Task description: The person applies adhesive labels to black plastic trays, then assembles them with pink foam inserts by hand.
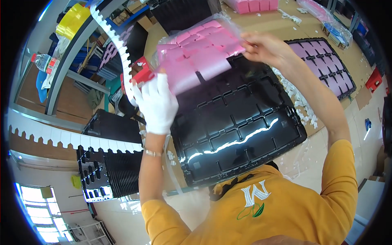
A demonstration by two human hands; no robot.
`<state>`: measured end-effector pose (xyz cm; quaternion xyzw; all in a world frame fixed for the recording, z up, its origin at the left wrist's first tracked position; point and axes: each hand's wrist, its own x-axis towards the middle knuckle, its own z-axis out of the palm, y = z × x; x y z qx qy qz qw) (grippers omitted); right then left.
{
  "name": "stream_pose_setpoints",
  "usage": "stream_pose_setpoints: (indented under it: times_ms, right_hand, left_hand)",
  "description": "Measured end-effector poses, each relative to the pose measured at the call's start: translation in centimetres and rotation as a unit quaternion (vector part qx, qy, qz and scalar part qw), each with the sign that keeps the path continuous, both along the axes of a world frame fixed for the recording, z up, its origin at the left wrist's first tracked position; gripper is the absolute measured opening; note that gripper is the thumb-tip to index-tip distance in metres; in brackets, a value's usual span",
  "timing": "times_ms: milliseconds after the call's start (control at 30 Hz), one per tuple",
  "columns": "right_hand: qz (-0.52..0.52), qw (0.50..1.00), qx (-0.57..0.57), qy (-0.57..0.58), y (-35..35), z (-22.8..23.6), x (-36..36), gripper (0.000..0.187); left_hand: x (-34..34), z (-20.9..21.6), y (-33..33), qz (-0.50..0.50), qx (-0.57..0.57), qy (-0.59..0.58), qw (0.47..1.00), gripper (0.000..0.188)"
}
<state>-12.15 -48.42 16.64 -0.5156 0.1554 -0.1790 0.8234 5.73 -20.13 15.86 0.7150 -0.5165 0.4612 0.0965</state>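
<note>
A thin pink foam sheet (196,71) is stretched between my two hands, above the far part of a black moulded plastic tray (241,126). My left hand (157,104), in a white glove, grips the sheet's left edge, thumb up. My bare right hand (261,47) pinches its right corner between thumb and fingers. The tray lies on the table in front of me, glossy, with raised ribs dividing it into compartments. Just behind the sheet lie pink foam pieces (202,34) in clear plastic film, partly covered by it.
Right of the tray, white foam scraps (304,108) litter the table, near another black tray (341,92) with pink-purple inserts. Stacked black trays (118,175) stand at left. White notched strips (69,139) run beside my left hand. A red tool (143,72) lies behind that hand.
</note>
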Motion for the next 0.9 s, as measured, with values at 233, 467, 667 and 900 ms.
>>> stream_pose_setpoints:
  times_ms: [233,467,667,900]
  right_hand:
    - [-0.005,0.994,-0.002,0.113,5.8,-1.4,-9.4,0.016]
    - [-0.065,0.977,-0.101,0.177,9.2,-1.3,-13.9,0.015]
    - [-0.051,0.968,-0.129,0.209,10.4,-2.2,-15.8,0.016]
    - [-0.054,0.980,-0.054,0.183,8.9,-3.0,-17.2,0.018]
  left_hand:
    - [-7.8,-0.4,6.6,-0.042,0.132,0.037,0.990,0.049]
    - [-10.8,-1.0,7.2,-0.085,0.203,0.066,0.973,0.042]
    - [-12.6,-0.7,8.4,-0.067,0.236,0.155,0.957,0.045]
    - [-11.0,-0.9,12.5,0.001,0.193,0.233,0.953,0.089]
